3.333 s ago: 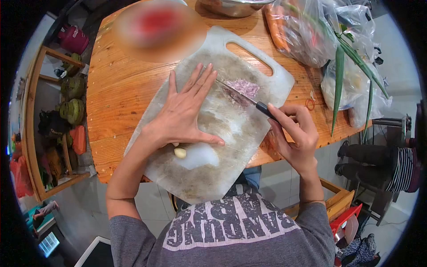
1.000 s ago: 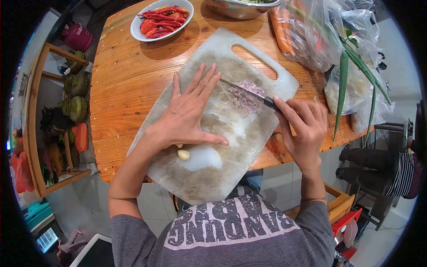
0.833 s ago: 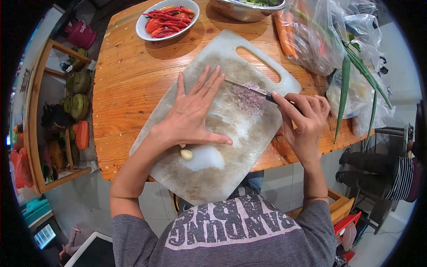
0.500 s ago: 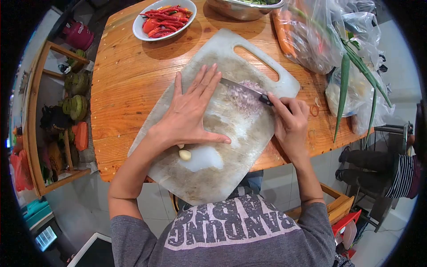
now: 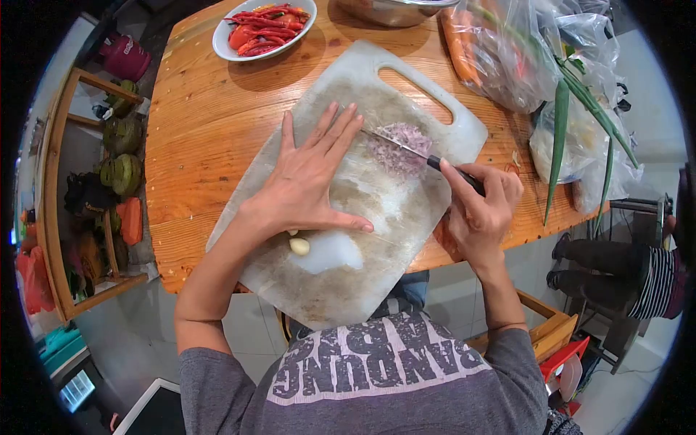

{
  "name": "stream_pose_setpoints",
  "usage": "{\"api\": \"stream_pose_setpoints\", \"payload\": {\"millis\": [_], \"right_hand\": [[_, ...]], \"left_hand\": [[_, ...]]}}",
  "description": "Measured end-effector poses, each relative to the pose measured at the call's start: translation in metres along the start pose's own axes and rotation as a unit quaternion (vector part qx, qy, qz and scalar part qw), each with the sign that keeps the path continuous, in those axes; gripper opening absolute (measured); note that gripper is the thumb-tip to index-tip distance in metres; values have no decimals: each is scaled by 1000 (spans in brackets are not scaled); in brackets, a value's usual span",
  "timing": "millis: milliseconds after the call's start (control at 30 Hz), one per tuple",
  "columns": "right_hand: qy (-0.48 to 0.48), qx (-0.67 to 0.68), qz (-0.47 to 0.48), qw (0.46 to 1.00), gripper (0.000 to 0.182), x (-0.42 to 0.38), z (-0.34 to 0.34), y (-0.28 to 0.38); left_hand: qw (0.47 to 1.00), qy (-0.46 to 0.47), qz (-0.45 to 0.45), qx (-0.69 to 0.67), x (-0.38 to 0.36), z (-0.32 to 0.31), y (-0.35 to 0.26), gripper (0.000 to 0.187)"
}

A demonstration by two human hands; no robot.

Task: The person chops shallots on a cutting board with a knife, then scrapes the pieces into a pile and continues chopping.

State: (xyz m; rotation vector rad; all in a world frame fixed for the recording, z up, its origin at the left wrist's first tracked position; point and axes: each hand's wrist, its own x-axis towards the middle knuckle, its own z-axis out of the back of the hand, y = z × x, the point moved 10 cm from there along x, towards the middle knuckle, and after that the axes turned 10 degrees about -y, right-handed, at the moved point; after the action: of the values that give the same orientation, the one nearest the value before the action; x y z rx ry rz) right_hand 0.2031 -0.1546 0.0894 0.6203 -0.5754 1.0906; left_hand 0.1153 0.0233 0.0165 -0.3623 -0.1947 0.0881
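My right hand (image 5: 484, 206) is closed around the black handle of a kitchen knife (image 5: 406, 147). Its blade lies across a pile of finely chopped shallot (image 5: 397, 159), which looks pale purple, on the upper right of a worn white cutting board (image 5: 384, 268). Spread flat on the board, my left hand (image 5: 308, 174) has its fingers apart, with the fingertips close to the blade's tip and the thumb pointing right. Just below the left wrist sits a peeled garlic clove (image 5: 299, 247); another pale piece beside it is mostly hidden by the hand.
On the wooden table (image 5: 196, 145) stand a white bowl of red chillies and tomatoes (image 5: 264, 32) and a metal bowl (image 5: 395, 13). Plastic bags (image 5: 507, 65) with carrots (image 5: 460, 43) and spring onions (image 5: 558, 145) lie at the right. Another person's legs (image 5: 602, 272) show at far right.
My right hand has shifted slightly right and turned the knife, so its blade now shows a thin edge over the shallot. The left hand stays nearly in place.
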Motion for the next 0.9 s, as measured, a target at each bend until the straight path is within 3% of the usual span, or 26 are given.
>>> {"api": "stream_pose_setpoints", "payload": {"millis": [200, 433, 600, 900], "right_hand": [[10, -13, 10, 1000, 46, 1, 0, 4], [7, 42, -66, 997, 49, -4, -19, -19], [15, 12, -8, 1000, 53, 16, 11, 9], [23, 36, -27, 999, 53, -7, -13, 4]], "left_hand": [[1000, -6, -11, -3, 0, 0, -1, 145], [1000, -17, -18, -9, 1, -1, 0, 147], [1000, -8, -17, -1, 2, 0, -1, 149], [1000, -13, -16, -7, 2, 3, 2, 149]]}}
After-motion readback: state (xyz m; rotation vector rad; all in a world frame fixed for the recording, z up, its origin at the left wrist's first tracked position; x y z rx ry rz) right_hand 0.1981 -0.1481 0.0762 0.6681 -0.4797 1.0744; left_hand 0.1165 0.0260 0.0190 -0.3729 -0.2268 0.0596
